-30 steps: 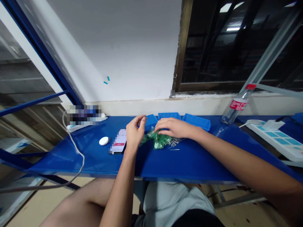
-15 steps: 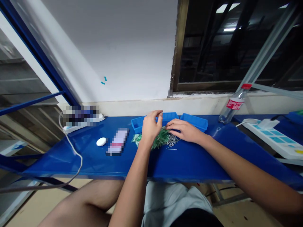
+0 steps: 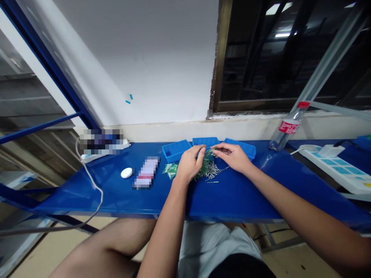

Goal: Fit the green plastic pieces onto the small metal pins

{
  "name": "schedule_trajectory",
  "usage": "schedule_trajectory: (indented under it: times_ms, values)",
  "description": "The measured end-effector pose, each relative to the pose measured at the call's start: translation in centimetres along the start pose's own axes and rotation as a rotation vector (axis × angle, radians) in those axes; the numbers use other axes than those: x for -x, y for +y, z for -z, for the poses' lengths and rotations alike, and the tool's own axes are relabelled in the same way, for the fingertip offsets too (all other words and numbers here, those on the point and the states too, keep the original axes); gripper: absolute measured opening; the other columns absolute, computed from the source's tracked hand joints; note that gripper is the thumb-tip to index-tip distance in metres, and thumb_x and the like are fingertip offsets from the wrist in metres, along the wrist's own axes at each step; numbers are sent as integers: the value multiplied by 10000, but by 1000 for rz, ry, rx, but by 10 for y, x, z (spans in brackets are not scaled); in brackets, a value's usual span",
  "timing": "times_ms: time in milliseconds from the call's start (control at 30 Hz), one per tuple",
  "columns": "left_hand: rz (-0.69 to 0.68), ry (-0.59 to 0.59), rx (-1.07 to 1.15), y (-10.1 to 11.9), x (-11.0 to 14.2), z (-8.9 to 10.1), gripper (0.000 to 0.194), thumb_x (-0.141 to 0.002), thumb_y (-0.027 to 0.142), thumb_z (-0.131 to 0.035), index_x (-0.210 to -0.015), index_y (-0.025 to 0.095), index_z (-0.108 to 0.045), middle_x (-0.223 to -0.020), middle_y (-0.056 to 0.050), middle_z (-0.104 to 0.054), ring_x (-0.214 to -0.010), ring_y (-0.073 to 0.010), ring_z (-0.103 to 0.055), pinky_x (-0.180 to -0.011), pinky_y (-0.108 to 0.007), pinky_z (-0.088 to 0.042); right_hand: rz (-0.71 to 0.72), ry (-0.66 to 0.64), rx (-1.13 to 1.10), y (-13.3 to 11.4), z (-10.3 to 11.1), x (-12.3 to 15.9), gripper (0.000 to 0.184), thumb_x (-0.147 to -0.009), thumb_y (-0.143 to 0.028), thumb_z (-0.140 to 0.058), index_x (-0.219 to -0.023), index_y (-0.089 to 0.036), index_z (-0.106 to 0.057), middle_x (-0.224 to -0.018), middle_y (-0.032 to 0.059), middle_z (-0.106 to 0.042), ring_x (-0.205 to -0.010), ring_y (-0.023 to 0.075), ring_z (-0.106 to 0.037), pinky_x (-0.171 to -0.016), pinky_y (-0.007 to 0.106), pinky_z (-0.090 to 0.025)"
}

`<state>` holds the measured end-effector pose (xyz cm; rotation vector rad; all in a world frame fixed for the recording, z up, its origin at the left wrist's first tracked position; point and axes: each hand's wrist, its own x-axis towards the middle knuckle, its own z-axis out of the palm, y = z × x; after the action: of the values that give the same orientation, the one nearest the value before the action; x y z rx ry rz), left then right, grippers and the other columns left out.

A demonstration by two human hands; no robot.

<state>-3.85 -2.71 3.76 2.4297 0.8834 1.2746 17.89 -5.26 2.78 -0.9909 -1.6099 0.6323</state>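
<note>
Both hands meet over a pile on the blue table. My right hand (image 3: 232, 155) pinches a small clear-green plastic bag (image 3: 210, 152) between thumb and fingers. Close beside it, my left hand (image 3: 191, 163) is closed, thumb against fingers, and what it grips is hidden. Below the hands lies a heap of thin silver metal pins (image 3: 213, 170), nail- or rivet-like, with more green plastic bags (image 3: 171, 169) spreading out to the left. One loose pin lies in front of the heap.
Three blue bins (image 3: 176, 151) stand behind the hands along the wall. A phone (image 3: 146, 173) and a white oval object (image 3: 126, 173) lie left. A plastic bottle (image 3: 285, 129) and a power strip (image 3: 336, 170) are right. A grey cable (image 3: 98, 189) hangs over the front edge.
My right hand has lifted from the heap and now pinches a small green bag. The left hand has shifted slightly right and lower, its fingers near the bag.
</note>
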Motion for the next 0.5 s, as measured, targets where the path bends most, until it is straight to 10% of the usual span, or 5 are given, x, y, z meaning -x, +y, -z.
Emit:
schedule_trajectory:
  times_ms: [500]
  values:
    - [6, 114, 176, -6, -1, -14, 392, -999, 252, -637, -1381, 183, -588, -1105, -94, -741, -931, -192, -742, -855, -327, -617, -86, 228, -304, 11, -24, 4, 430, -712, -479, -923, -958, -200, -707, -902, 54, -763, -781, 203, -735, -723, 372, -674]
